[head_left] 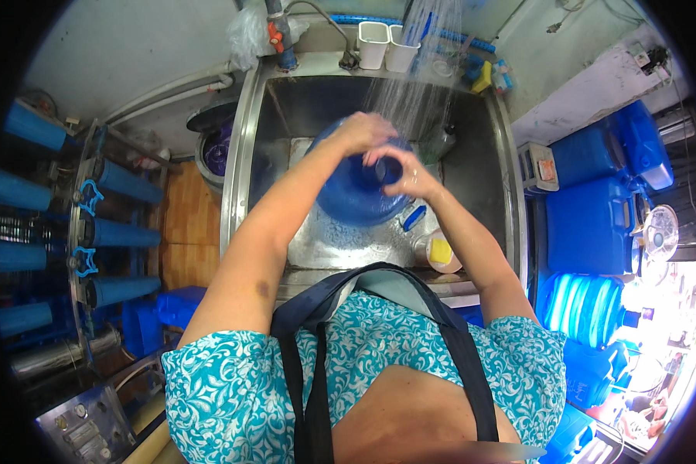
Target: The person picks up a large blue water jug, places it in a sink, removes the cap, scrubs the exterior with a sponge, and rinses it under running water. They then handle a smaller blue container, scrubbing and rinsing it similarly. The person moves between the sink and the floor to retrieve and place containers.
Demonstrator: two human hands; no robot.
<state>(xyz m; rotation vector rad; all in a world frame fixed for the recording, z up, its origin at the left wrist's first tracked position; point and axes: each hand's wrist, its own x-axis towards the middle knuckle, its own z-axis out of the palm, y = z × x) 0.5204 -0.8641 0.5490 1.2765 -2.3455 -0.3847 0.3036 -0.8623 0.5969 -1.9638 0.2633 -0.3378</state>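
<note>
A large round blue water jug (356,199) stands in the stainless steel sink (334,259), its neck facing me. My right hand (414,176) curls its thumb and fingers round the neck from the right side. Across the jug's far shoulder lies my left hand (361,133), its fingers stretched toward the right and their tips partly hard to make out. Water falls in fine streams from a shower spray (417,66) just beyond my hands. A small blue object, perhaps a brush (414,217), lies on the sink floor. Close to my right forearm is a round tub with a yellow sponge (441,250).
White plastic containers (373,46) and a yellow sponge (482,77) sit on the sink's back ledge. A dark bottle (445,139) stands inside the sink's right side. Blue jugs (588,224) crowd the right; blue filter cylinders (124,232) line the left.
</note>
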